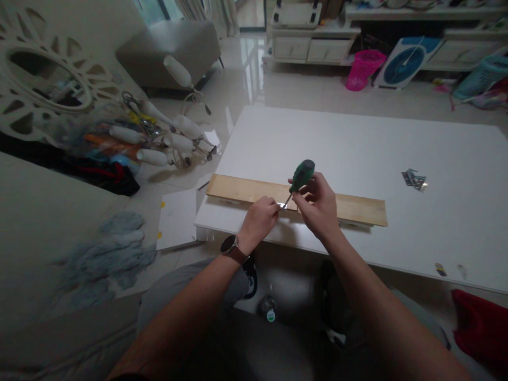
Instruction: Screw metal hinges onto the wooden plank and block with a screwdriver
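My right hand is closed around a screwdriver with a green and dark handle. Its shaft slants down to the left, and the tip meets a small shiny metal bracket on the edge of a long wooden board. At the bracket's left end, the fingers of my left hand are pinched together against it; whether a screw is between them is too small to tell. The board lies across a white panel, and white strips show beneath its front edge.
Loose metal brackets lie on the panel to the right, with small pieces near its front edge. A bottle stands on the floor between my feet. A lamp with white shades lies left of the panel. Beyond stands a pink basket.
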### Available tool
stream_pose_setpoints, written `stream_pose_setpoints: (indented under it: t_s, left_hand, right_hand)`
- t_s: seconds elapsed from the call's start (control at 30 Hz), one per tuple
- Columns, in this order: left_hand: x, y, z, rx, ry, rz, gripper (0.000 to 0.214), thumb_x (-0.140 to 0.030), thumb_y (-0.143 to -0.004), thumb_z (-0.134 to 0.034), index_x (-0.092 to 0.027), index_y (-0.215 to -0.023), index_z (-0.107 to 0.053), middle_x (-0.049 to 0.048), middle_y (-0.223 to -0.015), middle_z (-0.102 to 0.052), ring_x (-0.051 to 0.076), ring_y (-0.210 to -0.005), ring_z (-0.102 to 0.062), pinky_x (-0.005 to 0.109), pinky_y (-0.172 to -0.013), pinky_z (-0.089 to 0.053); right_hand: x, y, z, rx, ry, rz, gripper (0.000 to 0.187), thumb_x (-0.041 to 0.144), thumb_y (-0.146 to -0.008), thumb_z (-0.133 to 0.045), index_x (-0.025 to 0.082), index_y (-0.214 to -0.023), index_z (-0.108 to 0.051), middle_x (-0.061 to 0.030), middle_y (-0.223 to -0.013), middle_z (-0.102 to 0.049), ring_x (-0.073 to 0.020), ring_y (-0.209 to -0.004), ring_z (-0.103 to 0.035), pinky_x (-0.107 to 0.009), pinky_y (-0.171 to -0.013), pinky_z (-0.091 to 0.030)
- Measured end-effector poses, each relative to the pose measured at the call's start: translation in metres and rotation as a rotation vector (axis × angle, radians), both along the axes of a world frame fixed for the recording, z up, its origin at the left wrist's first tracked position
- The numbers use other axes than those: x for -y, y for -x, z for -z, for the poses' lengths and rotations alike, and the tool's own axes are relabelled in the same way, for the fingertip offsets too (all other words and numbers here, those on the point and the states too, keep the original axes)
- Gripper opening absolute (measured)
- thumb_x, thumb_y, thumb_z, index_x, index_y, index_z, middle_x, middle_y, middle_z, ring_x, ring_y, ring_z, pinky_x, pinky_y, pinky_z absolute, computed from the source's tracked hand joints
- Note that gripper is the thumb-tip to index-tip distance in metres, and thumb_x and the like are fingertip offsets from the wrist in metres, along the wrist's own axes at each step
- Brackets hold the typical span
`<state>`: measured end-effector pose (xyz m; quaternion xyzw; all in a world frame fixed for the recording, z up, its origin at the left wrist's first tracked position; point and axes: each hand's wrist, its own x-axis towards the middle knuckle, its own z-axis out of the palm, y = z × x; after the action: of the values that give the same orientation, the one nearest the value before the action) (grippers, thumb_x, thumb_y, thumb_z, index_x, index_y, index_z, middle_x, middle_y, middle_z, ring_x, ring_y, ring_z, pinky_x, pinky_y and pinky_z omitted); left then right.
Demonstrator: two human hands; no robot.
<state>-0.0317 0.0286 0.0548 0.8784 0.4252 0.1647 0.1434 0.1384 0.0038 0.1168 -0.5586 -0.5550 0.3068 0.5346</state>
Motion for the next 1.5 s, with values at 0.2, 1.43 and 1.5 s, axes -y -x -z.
stream_pose_setpoints:
  t_s: [0.2, 1.43, 1.5]
  left_hand:
    - [-0.0008, -0.0001, 0.0032, 0.0, -0.015, -0.001, 0.022, -0.007, -0.099, -0.058, -0.016, -0.089, -0.075, 0.0084, -0.091, -0.07, 0.022, -0.093, -0.063, 0.033, -0.082, -0.051]
    - [-0.0003, 0.0001, 0.0025, 0.005, 0.002, -0.001, 0.021, -0.007, -0.099, -0.058, -0.016, -0.094, -0.077, 0.0089, -0.094, -0.071, 0.022, -0.095, -0.063, 0.034, -0.085, -0.051]
    - [-0.0003, 0.0001, 0.0024, 0.012, -0.001, -0.003, 0.022, -0.006, -0.098, -0.058, -0.017, -0.093, -0.076, 0.0084, -0.093, -0.071, 0.022, -0.094, -0.063, 0.034, -0.085, -0.051]
  right_hand:
    - [-0.0027, -0.0014, 0.0056, 0.042, 0.004, 0.057, 0.032, 0.029, -0.079, -0.075, 0.026, -0.108, -0.062, 0.0002, -0.09, -0.068, -0.0147, -0.067, -0.062, -0.029, -0.053, -0.048]
    - [-0.0014, -0.0008, 0.001, -0.042, 0.037, 0.002, 0.033, 0.025, -0.079, -0.07, 0.025, -0.112, -0.064, -0.0036, -0.107, -0.076, -0.0144, -0.069, -0.068, -0.029, -0.056, -0.051]
    - [-0.0016, -0.0009, 0.0025, -0.011, 0.037, 0.013, 0.035, 0.027, -0.079, -0.072, 0.026, -0.113, -0.064, -0.0019, -0.103, -0.074, -0.0142, -0.068, -0.067, -0.028, -0.054, -0.049]
